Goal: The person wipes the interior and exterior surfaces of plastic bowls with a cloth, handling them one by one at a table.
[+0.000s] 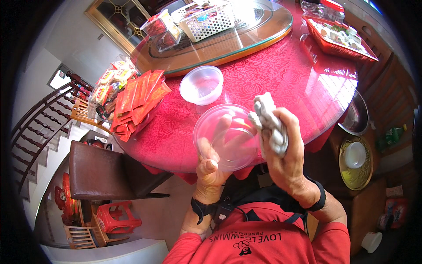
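Note:
My left hand (211, 165) grips a clear plastic bowl (242, 145) by its near left side. The fingers behind it show through the plastic. Bunched in my right hand (290, 148) is a whitish-grey cloth (272, 125), held at the bowl's right rim; whether it touches the rim I cannot tell. Past the held bowl, a second translucent plastic bowl (201, 86) stands upright on the round table, which has a red rose-patterned cloth (263, 71) under a clear top.
A wooden turntable (211, 59) with a glass edge bears a white perforated basket (207, 24). Red packets (140, 99) lie at the left, a red plastic basket (339, 39) at the right. A brown chair (95, 168) stands at left; a gold tray (346, 178) holds a white bowl (355, 154).

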Motion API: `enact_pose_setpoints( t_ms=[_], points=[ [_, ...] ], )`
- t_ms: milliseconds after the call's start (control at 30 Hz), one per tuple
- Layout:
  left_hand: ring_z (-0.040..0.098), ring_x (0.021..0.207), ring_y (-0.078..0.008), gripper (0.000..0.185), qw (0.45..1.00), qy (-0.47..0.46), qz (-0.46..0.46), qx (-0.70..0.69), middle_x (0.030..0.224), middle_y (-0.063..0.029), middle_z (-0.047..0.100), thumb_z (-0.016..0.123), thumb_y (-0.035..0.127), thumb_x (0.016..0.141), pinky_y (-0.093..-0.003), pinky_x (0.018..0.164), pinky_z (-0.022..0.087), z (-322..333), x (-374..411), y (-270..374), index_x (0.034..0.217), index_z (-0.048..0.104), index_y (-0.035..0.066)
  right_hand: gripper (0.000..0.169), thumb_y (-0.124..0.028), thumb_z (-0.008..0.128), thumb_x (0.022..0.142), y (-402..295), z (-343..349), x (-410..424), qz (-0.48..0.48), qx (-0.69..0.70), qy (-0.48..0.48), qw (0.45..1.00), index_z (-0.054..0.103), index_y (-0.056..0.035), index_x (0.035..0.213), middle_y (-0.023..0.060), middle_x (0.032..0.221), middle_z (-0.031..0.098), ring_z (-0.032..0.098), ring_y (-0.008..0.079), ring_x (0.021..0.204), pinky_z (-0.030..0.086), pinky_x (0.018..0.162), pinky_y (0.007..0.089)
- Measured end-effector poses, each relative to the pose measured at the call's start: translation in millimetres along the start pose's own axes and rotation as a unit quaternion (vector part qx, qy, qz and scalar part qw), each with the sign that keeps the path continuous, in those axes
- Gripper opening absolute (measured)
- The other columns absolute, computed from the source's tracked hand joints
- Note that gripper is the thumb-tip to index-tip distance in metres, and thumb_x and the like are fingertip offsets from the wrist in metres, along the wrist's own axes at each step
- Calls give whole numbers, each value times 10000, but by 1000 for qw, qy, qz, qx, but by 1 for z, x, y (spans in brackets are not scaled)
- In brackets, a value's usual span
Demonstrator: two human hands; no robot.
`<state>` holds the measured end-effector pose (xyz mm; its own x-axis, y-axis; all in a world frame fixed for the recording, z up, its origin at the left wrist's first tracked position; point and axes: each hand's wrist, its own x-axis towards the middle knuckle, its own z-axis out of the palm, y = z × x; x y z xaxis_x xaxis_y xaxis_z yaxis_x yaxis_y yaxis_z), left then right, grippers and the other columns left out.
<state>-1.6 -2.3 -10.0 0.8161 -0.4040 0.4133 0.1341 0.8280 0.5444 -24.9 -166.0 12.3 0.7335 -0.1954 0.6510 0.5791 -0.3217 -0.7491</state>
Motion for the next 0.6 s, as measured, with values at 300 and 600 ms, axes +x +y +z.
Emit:
enact_pose_setpoints(
  t_ms=[300, 600],
  points=[
    [456, 1268, -315, 237, 997, 37, -52, 33, 1412, -128, 427, 649, 62, 748, -532, 1059, 369, 1, -10, 1, 979, 594, 78, 427, -85, 744, 634, -18, -3, 20, -301, -142, -46, 942, 604, -48, 1035, 142, 983, 561, 582, 280, 805, 495, 687, 374],
    [540, 1177, -260, 166, 974, -28, -129, 185, 1321, -159, 513, 682, -51, 782, -404, 1016, 423, 2, 3, -2, 908, 616, 32, 279, -26, 636, 802, -48, -20, 45, 0, 9, -189, 982, 576, 2, 1072, 151, 959, 611, 604, 262, 853, 489, 724, 353]
  ],
)
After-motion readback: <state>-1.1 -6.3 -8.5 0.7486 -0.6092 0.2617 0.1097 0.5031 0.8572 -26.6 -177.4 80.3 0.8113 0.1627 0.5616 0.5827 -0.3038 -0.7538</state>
